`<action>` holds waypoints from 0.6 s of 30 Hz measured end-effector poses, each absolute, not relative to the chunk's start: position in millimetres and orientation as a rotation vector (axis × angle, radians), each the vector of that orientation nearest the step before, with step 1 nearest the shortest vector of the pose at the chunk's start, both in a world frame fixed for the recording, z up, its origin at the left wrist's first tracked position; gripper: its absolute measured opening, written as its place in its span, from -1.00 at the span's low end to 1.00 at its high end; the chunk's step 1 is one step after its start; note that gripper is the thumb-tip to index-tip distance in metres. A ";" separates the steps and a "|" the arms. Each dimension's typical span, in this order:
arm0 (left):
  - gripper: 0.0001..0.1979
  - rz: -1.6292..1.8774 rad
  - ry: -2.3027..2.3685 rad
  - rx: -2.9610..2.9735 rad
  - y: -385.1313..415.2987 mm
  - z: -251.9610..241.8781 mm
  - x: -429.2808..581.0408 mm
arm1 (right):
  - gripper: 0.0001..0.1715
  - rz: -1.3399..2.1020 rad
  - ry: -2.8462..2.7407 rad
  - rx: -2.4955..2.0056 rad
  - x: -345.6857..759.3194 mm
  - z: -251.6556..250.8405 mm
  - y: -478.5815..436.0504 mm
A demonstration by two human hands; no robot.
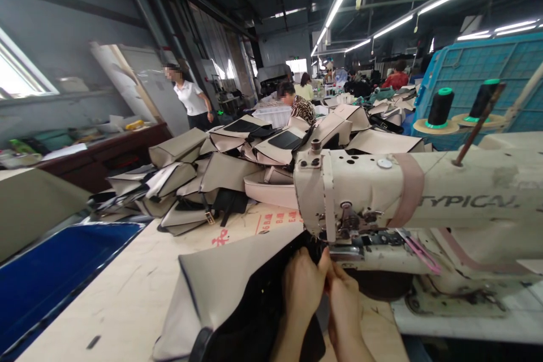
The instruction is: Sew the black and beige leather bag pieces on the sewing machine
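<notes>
Item 1, at 6 o'clock, nearest the lens: left hand (303, 288) and right hand (345, 306), side by side and touching. The fingertips of both appear to pinch the dark edge of the bag panel just under the machine head; the fingers' undersides are hidden.

Item 2: bag panel (229, 274), beige outside with black lining. It lies on the worktop (136, 294) from 7 o'clock towards centre, its near edge tucked up to the presser foot (344, 233).

Item 3: sewing machine (445, 198), cream, running from centre to 3 o'clock.

Item 4: two black thread spools (440, 107) at 2 o'clock.

Item 5: heap of bags (199, 175) at 10 o'clock, well apart from the hands.

Item 6: blue sheet (55, 277) at 8 o'clock.

Step, as judged: positioning the panel's edge at the needle, stitching apparently not yet running. The next move calls for a flat, aligned seam and fingertips kept clear of the needle.
</notes>
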State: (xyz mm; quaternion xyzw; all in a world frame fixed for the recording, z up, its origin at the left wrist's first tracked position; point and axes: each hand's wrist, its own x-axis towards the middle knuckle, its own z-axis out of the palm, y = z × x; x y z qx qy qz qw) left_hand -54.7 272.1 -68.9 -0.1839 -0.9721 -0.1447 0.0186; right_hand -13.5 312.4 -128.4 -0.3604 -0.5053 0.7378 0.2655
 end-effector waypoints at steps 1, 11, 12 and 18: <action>-0.54 -0.540 -3.033 -0.575 269.6 -70.1 -57.4 | -0.56 2.024 -1.367 -0.976 -13.8 -129.0 312.1; -0.54 -1.436 -2.971 -0.576 262.9 -76.6 -77.0 | -0.55 2.067 -1.297 -1.117 -17.2 -132.0 312.2; -0.54 -1.432 -2.985 -0.568 263.2 -77.0 -78.1 | -0.54 2.063 -1.290 -1.126 -17.6 -131.9 312.8; -0.54 -1.284 -3.022 -0.604 260.4 -79.3 -79.6 | -0.57 2.078 -1.249 -1.096 -18.7 -131.8 315.5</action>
